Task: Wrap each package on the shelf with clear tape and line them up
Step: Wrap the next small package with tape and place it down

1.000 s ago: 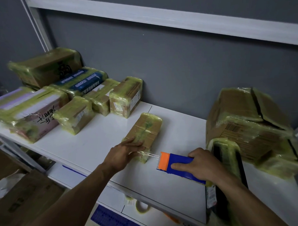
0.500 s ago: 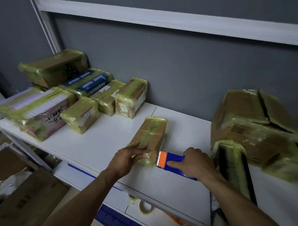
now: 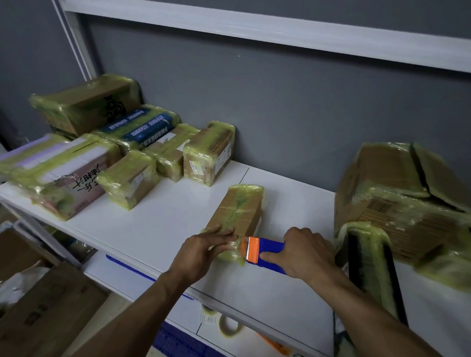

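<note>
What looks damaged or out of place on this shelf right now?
The big cardboard box at the right end of the shelf looks battered: its top flaps gape apart and its body looks dented and lopsided.

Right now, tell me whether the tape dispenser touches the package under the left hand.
Touching. The head view shows the tape dispenser with its orange end pressed against the near end of the package, with no gap between them.

Rear of tape dispenser hidden under right hand; near corner of package covered by left hand; large box cropped at right edge; label print too small to read.
</note>
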`<state>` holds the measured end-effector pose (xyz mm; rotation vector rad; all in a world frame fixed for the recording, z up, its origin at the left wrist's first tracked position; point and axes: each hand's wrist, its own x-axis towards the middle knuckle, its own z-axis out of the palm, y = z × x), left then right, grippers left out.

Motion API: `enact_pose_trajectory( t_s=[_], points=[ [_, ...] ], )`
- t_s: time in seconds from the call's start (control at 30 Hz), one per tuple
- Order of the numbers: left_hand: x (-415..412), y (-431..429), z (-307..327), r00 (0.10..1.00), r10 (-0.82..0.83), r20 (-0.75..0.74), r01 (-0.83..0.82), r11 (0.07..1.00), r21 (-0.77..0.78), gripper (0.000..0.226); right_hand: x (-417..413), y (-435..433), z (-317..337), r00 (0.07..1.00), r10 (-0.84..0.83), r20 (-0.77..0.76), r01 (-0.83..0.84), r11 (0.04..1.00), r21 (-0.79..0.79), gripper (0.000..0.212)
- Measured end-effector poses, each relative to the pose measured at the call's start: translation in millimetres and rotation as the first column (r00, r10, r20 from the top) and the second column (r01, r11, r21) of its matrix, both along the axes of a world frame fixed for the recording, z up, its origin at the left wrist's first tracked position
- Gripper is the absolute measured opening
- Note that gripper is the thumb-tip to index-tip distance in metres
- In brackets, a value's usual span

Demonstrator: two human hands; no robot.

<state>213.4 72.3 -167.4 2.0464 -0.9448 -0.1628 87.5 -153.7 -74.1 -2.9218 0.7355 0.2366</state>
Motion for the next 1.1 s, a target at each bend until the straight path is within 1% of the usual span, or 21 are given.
enact_pose_trajectory(
  t_s=[0.1,0.3,0.47,0.57,0.67,0.73,0.8,0.87,0.93,1.0,1.07,1.1],
  points=[
    [-1.2,0.9,0.8,1.0,0.013,0.01,-0.013,1.0,0.0,0.036,5.7,6.0,2.3,1.0,0.026,0.017,-0.025,0.998,-0.054,0.064],
    [2.9,10.6,7.2,1.0,0.011,-0.011,-0.011,0.999,-0.031,0.034,14.8,9.0,9.6,0.998,0.062,0.014,-0.061,0.995,-0.084,0.063],
    [5.7,11.7,15.7,0.997,0.066,-0.045,-0.069,0.996,-0.053,0.033,26.0,16.2,17.2,0.989,0.126,0.083,-0.108,0.975,-0.196,0.062],
    [4.7,9.8,20.9,0.997,0.081,-0.018,-0.082,0.993,-0.083,0.033,22.8,12.4,15.6,0.987,0.119,0.108,-0.091,0.968,-0.235,0.057],
    [6.2,12.6,27.1,0.993,0.109,-0.054,-0.117,0.975,-0.189,0.027,19.8,0.3,16.0,0.99,0.046,0.136,-0.021,0.983,-0.182,0.06],
    [8.7,17.1,31.0,0.99,0.13,-0.052,-0.138,0.968,-0.208,0.026,18.3,-9.1,15.7,0.989,-0.009,0.147,0.031,0.989,-0.142,0.063],
    [9.1,25.2,33.5,0.982,0.179,0.055,-0.168,0.973,-0.159,0.026,16.9,-15.7,13.1,0.979,-0.073,0.189,0.081,0.996,-0.036,0.066],
    [8.3,37.1,32.1,0.964,0.206,0.17,-0.192,0.977,-0.095,0.026,15.3,-17.5,9.0,0.971,-0.113,0.212,0.097,0.992,0.084,0.066],
    [4.6,52.4,24.9,0.957,0.191,0.217,-0.183,0.982,-0.053,0.025,12.8,-16.0,3.2,0.969,-0.137,0.204,0.079,0.959,0.271,0.062],
    [-0.9,64.1,16.6,0.962,0.151,0.226,-0.147,0.989,-0.037,0.027,11.2,-11.9,-2.0,0.961,-0.174,0.215,0.064,0.896,0.438,0.058],
    [-6.8,65.2,12.1,0.972,0.141,0.186,-0.131,0.989,-0.067,0.037,10.6,-7.0,-7.0,0.957,-0.184,0.226,0.047,0.863,0.503,0.057],
    [-8.7,62.0,10.6,0.972,0.158,0.174,-0.151,0.987,-0.052,0.045,11.3,-4.3,-9.8,0.957,-0.182,0.227,0.042,0.857,0.514,0.057]
  ],
)
